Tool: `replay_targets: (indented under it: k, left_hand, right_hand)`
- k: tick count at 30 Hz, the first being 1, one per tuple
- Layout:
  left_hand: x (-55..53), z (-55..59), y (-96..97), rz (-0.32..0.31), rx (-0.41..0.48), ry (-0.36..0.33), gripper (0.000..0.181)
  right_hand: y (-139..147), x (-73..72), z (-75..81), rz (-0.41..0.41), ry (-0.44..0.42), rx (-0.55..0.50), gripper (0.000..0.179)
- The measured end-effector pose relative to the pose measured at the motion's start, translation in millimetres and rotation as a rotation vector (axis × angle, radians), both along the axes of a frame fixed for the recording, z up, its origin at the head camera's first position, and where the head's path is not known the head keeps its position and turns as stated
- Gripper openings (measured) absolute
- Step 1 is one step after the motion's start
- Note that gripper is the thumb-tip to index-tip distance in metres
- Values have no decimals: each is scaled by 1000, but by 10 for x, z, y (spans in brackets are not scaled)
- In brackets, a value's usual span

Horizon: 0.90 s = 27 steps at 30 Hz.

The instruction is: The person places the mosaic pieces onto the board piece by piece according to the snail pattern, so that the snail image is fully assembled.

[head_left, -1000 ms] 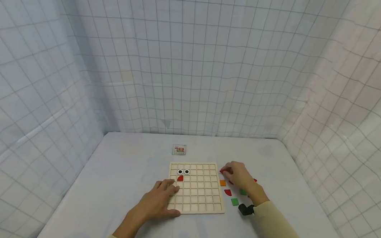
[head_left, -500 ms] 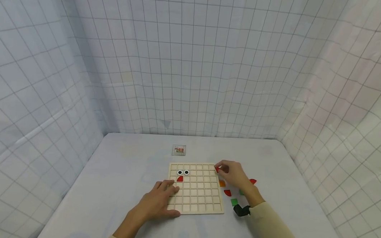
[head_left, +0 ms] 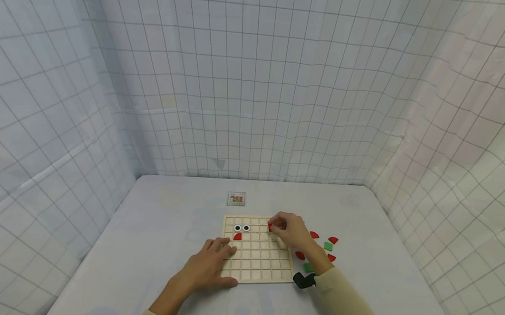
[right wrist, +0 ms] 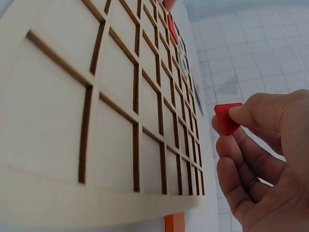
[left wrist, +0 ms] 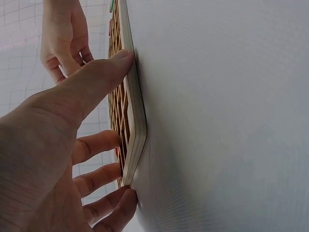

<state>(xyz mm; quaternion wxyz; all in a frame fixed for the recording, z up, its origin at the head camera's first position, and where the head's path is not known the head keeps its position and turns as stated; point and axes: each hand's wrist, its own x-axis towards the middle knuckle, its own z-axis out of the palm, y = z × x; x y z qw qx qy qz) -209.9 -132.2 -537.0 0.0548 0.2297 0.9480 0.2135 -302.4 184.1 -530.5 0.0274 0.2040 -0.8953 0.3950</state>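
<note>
My right hand (head_left: 290, 230) pinches a red quarter-circle tile (right wrist: 227, 117) between thumb and index finger. It holds the tile over the upper right part of a wooden grid board (head_left: 257, 260). My left hand (head_left: 207, 265) rests on the board's left side, fingers spread over the frame and thumb (left wrist: 118, 63) against the near edge. Two round eye tiles (head_left: 238, 228) sit side by side in the upper left cells. Below the left eye lies another red tile (head_left: 237, 236), set in its own cell.
Right of the board lie several loose tiles, among them a red one (head_left: 333, 239) and a green one (head_left: 328, 246). An orange tile (right wrist: 175, 223) sits by the board's edge. Behind the board is a small picture card (head_left: 236, 199). Gridded white curtains surround the table.
My right hand has carried the red quarter-circle tile leftward from beside the board to over its upper right cells. The left hand has stayed in place.
</note>
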Motion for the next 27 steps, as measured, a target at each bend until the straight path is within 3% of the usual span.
replay_targets:
  k: [16,26,27]
  left_hand:
    - [-27,16,0,-12,-18,13,93]
    - [-21,36,-15,-29,-7,32,91]
    - [-22,38,-16,-28,-10,35,91]
  right_hand:
    - [-451,-41,-57,37,-98,21,5]
    - [-626,-77,-135,67,-66,2,4]
    - [-604,-118,-204,81,-38,-2,5]
